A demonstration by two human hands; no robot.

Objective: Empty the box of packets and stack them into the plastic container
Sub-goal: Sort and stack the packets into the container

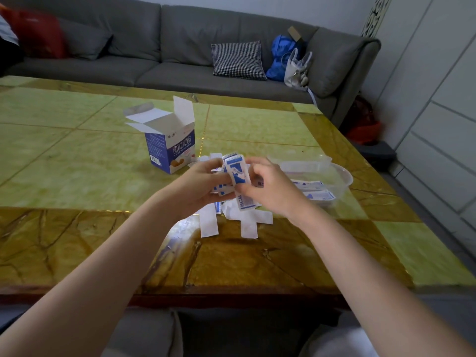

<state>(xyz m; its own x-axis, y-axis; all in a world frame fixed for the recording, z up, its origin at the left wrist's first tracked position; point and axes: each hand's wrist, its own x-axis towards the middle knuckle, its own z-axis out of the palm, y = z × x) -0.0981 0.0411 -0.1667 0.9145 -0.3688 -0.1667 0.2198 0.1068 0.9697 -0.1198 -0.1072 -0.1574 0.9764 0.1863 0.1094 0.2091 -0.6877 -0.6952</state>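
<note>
An open blue-and-white cardboard box [168, 148] stands upright on the table with its flaps up. Just right of it, my left hand [199, 185] and my right hand [270, 189] together hold a small bundle of blue-and-white packets [236, 171] above the table. More loose packets [247, 217] lie scattered below my hands, some face down and white. A clear plastic container [337, 173] sits to the right, with a few packets [315, 190] lying flat inside it.
The table [77, 155] has a glossy green and brown stone top, with its front edge near me. A grey sofa [164, 60] runs along the far side with cushions, a blue bag [282, 55] and a plastic bag.
</note>
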